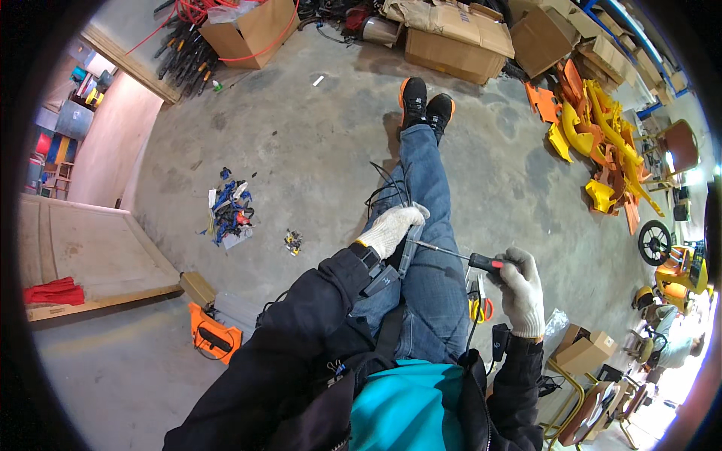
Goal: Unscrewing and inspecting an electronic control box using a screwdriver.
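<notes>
Here, screwdriver (459, 257) in right hand (521, 289) grip, tip at left hand's (391, 228) grey part (411, 244).

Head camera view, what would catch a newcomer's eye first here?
At centre, two white-gloved hands work over a jeans-clad lap: the left hand grips a grey part, and the right hand points a red-handled screwdriver at it. At upper right, a bright heap of orange and yellow plastic parts lies on the concrete floor.

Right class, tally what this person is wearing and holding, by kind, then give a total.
Gloves: 2, left and right
Shoes: 2, left and right
Screwdriver: 1, in the right glove
Grey part: 1, in the left glove
Total: 6
</notes>
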Demonstrator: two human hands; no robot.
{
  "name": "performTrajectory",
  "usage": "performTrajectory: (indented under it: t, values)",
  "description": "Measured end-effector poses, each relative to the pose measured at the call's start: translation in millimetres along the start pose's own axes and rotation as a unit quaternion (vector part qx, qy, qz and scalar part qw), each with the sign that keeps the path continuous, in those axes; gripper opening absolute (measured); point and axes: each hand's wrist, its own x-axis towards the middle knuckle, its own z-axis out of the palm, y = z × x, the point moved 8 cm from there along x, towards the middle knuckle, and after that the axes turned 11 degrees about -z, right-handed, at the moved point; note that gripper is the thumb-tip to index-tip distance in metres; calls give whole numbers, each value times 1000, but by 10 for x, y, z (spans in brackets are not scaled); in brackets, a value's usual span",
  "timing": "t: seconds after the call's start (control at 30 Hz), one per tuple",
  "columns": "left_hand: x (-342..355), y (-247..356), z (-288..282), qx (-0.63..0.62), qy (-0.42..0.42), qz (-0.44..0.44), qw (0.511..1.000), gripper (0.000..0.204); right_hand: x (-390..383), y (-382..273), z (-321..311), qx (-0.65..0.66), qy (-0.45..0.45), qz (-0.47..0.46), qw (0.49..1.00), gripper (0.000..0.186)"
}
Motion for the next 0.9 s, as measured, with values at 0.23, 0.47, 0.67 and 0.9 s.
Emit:
performTrajectory:
  t: [0.23,0.47,0.67,0.9]
  values:
    - [-91,19,27,-4,13,-7,1000,32,12,-92,-66,-252,-16,-27,967,47]
    - [-121,52,33,-4,5,-16,1000,34,2,84,-124,-61,-16,4,998,44]
    - [-23,12,92,-21,-18,3,1000,30,-53,-174,-84,-253,-16,29,967,44]
    - [-13,-38,62,-11,14,-26,999,33,-6,-12,-109,-61,-8,11,998,37]
